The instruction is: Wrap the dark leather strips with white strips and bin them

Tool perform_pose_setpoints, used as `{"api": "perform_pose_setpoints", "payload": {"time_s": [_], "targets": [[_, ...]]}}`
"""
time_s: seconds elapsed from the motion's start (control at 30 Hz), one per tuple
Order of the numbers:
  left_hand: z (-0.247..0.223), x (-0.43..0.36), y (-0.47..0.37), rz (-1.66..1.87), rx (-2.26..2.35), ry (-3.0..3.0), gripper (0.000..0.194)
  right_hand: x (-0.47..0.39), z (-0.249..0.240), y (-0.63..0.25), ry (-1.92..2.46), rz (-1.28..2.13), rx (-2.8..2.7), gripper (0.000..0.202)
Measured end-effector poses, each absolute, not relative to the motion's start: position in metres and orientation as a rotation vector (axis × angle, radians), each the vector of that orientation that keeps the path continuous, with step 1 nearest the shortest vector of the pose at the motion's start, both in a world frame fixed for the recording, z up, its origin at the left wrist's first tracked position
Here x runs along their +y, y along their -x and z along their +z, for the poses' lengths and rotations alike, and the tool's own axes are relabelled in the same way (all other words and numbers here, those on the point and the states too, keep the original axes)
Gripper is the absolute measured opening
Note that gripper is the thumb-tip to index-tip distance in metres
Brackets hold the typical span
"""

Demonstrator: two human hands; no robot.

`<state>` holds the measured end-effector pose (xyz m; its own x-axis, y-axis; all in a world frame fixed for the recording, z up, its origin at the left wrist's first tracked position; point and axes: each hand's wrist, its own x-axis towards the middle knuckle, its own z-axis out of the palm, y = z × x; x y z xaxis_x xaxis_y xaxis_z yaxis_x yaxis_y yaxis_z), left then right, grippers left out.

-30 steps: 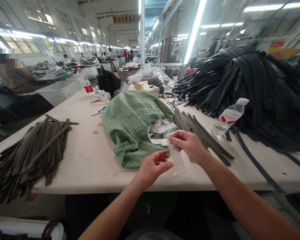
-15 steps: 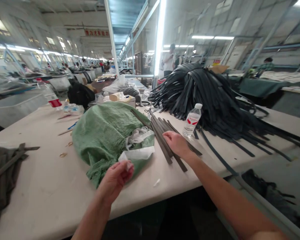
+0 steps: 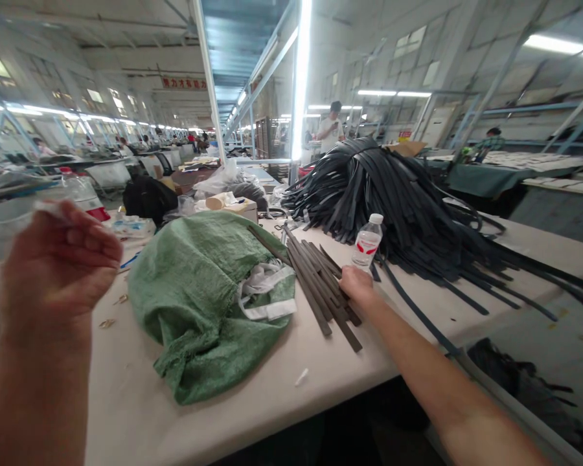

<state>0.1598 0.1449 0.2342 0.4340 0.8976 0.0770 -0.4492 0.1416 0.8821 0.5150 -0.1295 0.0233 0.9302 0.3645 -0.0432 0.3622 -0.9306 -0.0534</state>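
Observation:
My left hand (image 3: 61, 272) is raised at the left, blurred, its fingers pinched on a white scrap (image 3: 51, 210) whose kind I cannot make out. On the table, my right hand (image 3: 357, 283) has curled fingers against the right side of a bundle of dark brown flat strips (image 3: 315, 278); its fingertips are partly hidden. Left of the strips lies a green woven sack (image 3: 189, 291), with white strips of material (image 3: 265, 285) showing at its opening. A clear water bottle (image 3: 368, 243) stands just behind my right hand.
A big heap of black straps (image 3: 374, 194) fills the right back of the table (image 3: 252, 414). A larger bottle with a red label (image 3: 85, 194) is behind my left hand. A black bag (image 3: 148, 199) and a tape roll (image 3: 218, 202) stand at the back. A person (image 3: 330, 126) is beyond.
My left hand has risen and moved left, away from the sack's opening. My right hand has shifted slightly, and the rightmost brown strips lie closer to the others.

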Motion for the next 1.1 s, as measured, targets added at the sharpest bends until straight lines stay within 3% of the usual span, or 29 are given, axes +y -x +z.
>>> {"api": "perform_pose_setpoints", "payload": {"time_s": [0.23,0.37,0.6,0.7,0.9,1.1], "targets": [[0.087,0.087,-0.179,0.696,0.614,-0.381,0.032,-0.124,0.031,-0.521,2.993,0.179,-0.534,0.029],[0.041,0.062,-0.175,0.577,0.664,-0.298,0.022,-0.134,0.036,-0.512,2.896,0.160,-0.552,0.029],[0.029,0.042,-0.175,0.547,0.673,-0.310,0.014,-0.151,0.075,-0.475,2.568,0.174,-0.670,0.026],[0.030,0.036,-0.174,0.572,0.668,-0.301,0.007,-0.164,0.081,-0.426,2.368,0.299,-0.785,0.036],[0.029,0.028,-0.173,0.539,0.608,-0.326,0.009,-0.191,0.047,-0.304,1.788,0.752,-0.887,0.034],[0.032,0.024,-0.169,0.531,0.607,-0.308,0.007,-0.186,0.009,-0.256,1.878,0.491,-1.061,0.027]]}}
